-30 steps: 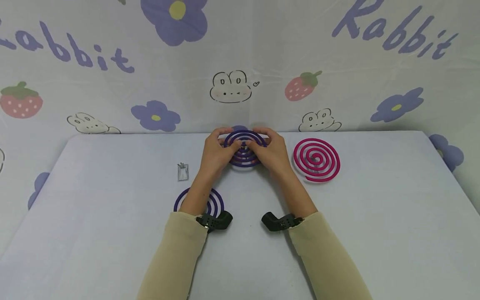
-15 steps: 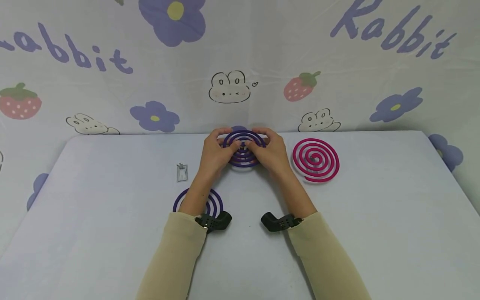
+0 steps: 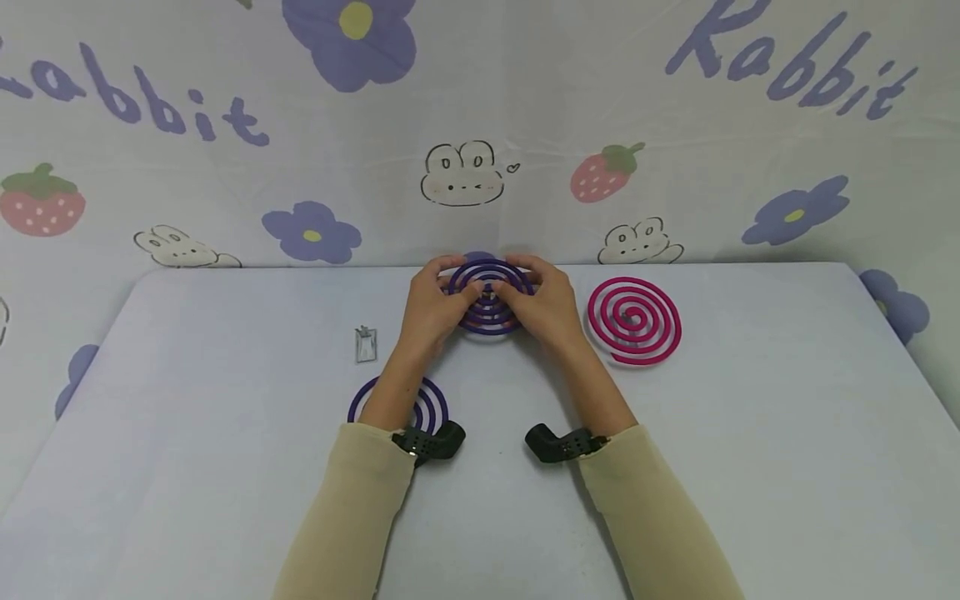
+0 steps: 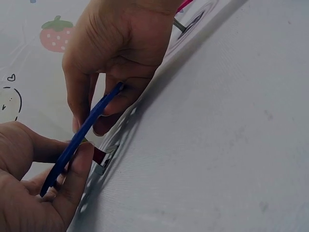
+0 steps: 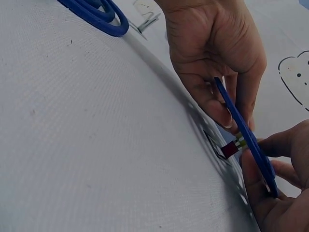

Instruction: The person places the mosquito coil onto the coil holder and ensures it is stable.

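Note:
Both hands hold a dark blue mosquito coil (image 3: 489,332) near the table's far edge. My left hand (image 3: 431,307) grips its left side, thumb on top near the centre and fingers round the outer edge. Mirroring that grip on the other side is my right hand (image 3: 551,307). In the wrist views the coil (image 5: 251,137) appears edge-on, a thin blue band raised above the table. Close beneath its middle stands a small metal coil stand (image 4: 110,159), with a dark red piece (image 5: 229,149) and a yellow-green bit just under the coil.
A pink mosquito coil (image 3: 633,315) rests to the right, raised on a metal stand (image 4: 179,24). Another blue coil (image 3: 446,404) lies partly hidden under the left forearm. Left of the hands is a flat metal stand (image 3: 366,332). Behind the white table hangs a printed cloth (image 3: 525,100).

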The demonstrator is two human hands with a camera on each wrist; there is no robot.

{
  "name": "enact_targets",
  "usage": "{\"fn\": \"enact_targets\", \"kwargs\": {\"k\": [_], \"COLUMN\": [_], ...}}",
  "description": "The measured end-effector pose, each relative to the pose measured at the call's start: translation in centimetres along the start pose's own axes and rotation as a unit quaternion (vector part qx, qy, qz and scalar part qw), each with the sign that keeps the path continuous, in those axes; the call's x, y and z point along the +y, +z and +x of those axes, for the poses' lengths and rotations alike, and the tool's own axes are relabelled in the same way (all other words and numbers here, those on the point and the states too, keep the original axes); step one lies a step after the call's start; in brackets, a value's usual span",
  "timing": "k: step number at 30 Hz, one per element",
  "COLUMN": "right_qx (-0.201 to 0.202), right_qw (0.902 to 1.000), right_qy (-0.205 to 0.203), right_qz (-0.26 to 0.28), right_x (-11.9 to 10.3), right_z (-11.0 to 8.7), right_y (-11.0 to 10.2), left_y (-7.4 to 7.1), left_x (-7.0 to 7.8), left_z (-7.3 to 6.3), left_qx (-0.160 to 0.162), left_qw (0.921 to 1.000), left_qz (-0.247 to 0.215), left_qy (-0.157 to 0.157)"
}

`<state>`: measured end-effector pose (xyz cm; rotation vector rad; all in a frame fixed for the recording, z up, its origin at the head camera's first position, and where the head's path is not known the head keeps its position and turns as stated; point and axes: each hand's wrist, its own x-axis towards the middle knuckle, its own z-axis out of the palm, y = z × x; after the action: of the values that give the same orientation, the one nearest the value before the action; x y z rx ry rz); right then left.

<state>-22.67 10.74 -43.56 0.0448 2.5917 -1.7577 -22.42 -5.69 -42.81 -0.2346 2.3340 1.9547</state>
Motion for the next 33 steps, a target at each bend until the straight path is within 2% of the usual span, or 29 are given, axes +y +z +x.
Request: {"fn": "enact_targets", "kwargs": {"k": [9, 16, 20, 23, 30, 33], "right_qx": [0.010, 0.013, 0.013, 0.016, 0.028, 0.035], "right_qw": [0.9995, 0.9949, 0.9926, 0.9918, 0.9927, 0.9925], "right_qy": [-0.011, -0.053, -0.069, -0.074, -0.080, -0.088], "right_qz": [-0.028, -0.086, -0.099, -0.103, -0.086, -0.077], "right_x": [0.1, -0.1, -0.4, -0.6, -1.1, -1.2], "right_z": [0.1, 0.1, 0.1, 0.1, -0.1, -0.1], "right_y": [-0.3, -0.3, -0.4, -0.5, -0.5, -0.6], "left_y": [0.0, -0.2, -0.3, -0.5, -1.5, -1.9], "left_x": [0.3, 0.3, 0.4, 0.5, 0.9, 1.2], "left_z": [-0.1, -0.1, 0.0, 0.1, 0.0, -0.1], "left_qx": [-0.014, -0.018, -0.025, -0.025, -0.003, 0.004], "left_qw": [0.9998, 0.9996, 0.9994, 0.9992, 0.9951, 0.9942], "left_qz": [0.009, 0.019, 0.020, 0.030, 0.098, 0.106], "left_qy": [-0.009, -0.014, -0.015, -0.010, 0.010, 0.016]}}
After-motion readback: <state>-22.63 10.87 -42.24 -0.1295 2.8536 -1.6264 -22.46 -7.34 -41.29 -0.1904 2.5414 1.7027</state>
